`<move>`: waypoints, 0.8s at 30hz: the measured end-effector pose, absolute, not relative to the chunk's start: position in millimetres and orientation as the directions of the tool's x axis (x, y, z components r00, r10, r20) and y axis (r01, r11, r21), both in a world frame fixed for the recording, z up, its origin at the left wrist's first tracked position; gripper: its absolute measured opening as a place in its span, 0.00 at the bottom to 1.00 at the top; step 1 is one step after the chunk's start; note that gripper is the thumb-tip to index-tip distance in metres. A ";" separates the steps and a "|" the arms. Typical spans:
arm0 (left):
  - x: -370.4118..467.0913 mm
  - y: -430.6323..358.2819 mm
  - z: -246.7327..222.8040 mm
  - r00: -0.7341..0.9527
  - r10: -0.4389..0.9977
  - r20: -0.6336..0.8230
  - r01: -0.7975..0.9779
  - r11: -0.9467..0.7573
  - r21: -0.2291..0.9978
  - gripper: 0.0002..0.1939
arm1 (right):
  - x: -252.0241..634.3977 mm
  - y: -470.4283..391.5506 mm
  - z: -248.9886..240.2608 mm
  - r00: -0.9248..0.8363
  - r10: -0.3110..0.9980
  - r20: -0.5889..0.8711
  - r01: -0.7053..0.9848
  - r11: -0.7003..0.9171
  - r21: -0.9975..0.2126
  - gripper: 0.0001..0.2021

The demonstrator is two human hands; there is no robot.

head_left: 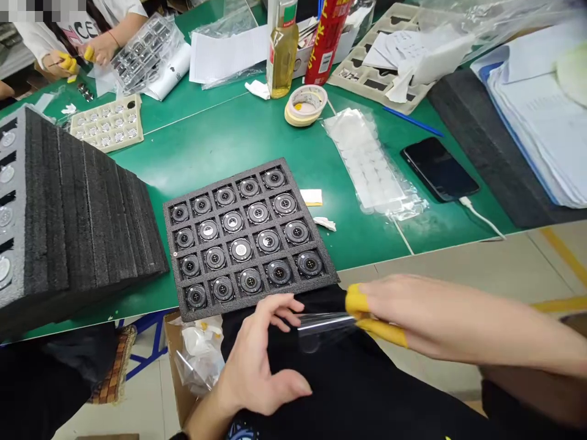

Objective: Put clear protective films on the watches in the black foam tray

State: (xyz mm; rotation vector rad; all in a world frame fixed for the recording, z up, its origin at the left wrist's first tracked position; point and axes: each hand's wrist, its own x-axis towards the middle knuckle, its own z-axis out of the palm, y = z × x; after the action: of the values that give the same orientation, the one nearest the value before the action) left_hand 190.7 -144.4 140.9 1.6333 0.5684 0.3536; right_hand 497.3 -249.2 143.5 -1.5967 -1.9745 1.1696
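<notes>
Clear film pinched in right hand, left hand loose beside it

Clear film (326, 322) lies roughly crosswise, long axis running side to side, one end at the right hand (389, 311), free end pointing at the left hand (259, 366). It's above the person's dark-clothed lap, just off the near edge of the foam tray (257, 297). Right hand grips it with yellow-covered fingers; left hand half-curled, thumb apart, can't tell if touching.

Foam tray on green counter (202, 146): four rows of five, one round dark part (250, 281) per compartment. Beige tray (106, 143) holds small round pieces. Cardboard box (173, 373) below has crumpled plastic. Bottle (282, 58) holds yellowish liquid. Film is see-through, glossy, with bright streaks along it.
</notes>
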 end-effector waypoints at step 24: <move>193.1 -150.0 105.7 0.895 0.446 0.013 0.206 -0.440 0.874 0.09 | 478.7 -238.4 109.9 -0.452 0.861 -0.235 0.546 0.059 -0.835 0.08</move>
State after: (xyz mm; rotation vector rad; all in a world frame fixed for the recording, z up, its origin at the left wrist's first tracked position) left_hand 193.1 -150.0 105.7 2.0380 0.4709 0.2947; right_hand 478.7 -238.4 109.9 -1.4141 -2.0170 1.3477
